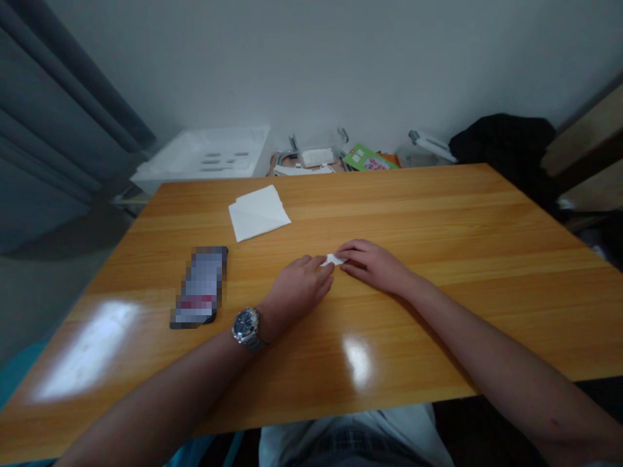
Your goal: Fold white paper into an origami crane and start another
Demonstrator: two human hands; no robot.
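A small folded piece of white paper (pixel 333 259) lies at the middle of the wooden table (pixel 438 220). My left hand (pixel 300 285), with a metal watch (pixel 246 326) on its wrist, has its fingertips closed on the paper's left end. At the right end, my right hand (pixel 372 264) pinches the same paper between thumb and fingers. Both hands rest low at the tabletop, and their fingers cover the paper's ends. Farther back on the left is a small stack of white paper sheets (pixel 259 213).
A phone (pixel 200 285) with a blurred screen lies left of my left hand. Behind the table stand a white bin (pixel 209 152), a green booklet (pixel 368 157) and a clear container (pixel 316 155). Black cloth (pixel 501 139) is heaped at the back right. A grey curtain (pixel 53 97) hangs at left.
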